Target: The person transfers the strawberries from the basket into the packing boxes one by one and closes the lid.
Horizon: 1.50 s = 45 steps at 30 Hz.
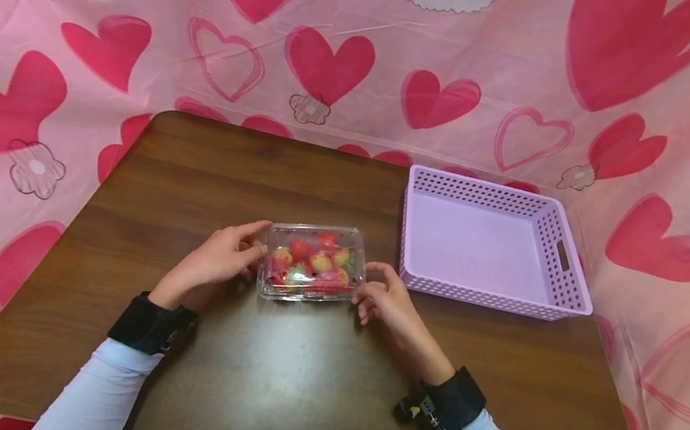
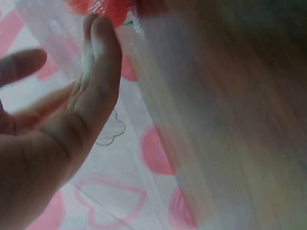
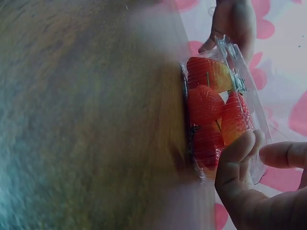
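Observation:
A clear plastic clamshell box (image 1: 312, 263) with its lid down sits on the table, several strawberries (image 1: 320, 263) showing through it. At its left side is my left hand (image 1: 218, 255), fingertips right at the box's edge; the left wrist view shows those fingers (image 2: 103, 62) long and straight, with the thumb apart. On the opposite side, my right hand (image 1: 390, 302) pinches the near right part of the box's rim. Its fingers are bent, and thumb and fingertip come close together at the lid edge in the right wrist view, where the strawberries (image 3: 206, 105) fill the box.
A lilac plastic basket (image 1: 473, 244) with perforated walls stands at the back right, close beyond the right hand. The brown wooden table (image 1: 282, 387) has rounded corners. Pink heart-patterned cloth (image 1: 353, 3) hangs behind and along both sides.

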### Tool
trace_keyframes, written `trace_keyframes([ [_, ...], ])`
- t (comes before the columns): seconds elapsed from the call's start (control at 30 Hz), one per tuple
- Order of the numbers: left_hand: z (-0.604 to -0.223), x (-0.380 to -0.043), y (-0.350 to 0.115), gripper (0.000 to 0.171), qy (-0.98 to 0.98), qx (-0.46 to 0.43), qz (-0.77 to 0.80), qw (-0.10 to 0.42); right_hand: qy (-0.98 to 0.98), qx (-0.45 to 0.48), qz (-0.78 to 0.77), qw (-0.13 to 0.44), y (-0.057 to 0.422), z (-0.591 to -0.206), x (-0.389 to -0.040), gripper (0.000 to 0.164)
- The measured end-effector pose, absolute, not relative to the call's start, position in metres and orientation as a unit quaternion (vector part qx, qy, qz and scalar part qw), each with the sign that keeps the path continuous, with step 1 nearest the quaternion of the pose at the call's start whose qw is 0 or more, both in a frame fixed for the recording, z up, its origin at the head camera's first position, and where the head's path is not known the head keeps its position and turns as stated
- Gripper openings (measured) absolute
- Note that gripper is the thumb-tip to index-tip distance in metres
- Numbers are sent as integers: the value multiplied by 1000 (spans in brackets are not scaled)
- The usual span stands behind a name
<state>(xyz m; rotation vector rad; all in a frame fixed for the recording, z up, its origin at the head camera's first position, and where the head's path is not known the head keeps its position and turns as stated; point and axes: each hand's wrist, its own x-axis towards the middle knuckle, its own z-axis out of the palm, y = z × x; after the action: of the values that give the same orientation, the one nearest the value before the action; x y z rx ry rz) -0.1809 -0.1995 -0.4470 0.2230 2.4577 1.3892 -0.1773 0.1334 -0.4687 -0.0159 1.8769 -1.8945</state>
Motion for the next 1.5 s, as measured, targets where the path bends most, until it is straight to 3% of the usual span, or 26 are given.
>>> trace_keyframes([
  [0.17,-444,-168,-201,94,831,109,507,203,676,-2,-698,236,131,-467,-175,46],
  [0.27,-445,-163,-200,103,811,87,534,222,668,2,-708,227,130,-468,-174,46],
  [0.5,-450,-161,-194,78,765,29,602,226,647,10,-735,202,124,-472,-173,48],
  [0.83,-460,-162,-194,92,706,50,658,257,642,38,-745,178,119,-472,-170,49],
  [1.07,-463,-163,-187,87,696,11,675,245,631,48,-756,169,115,-473,-168,48],
  [1.5,-462,-165,-187,84,698,21,680,223,630,46,-757,164,112,-474,-167,47],
])
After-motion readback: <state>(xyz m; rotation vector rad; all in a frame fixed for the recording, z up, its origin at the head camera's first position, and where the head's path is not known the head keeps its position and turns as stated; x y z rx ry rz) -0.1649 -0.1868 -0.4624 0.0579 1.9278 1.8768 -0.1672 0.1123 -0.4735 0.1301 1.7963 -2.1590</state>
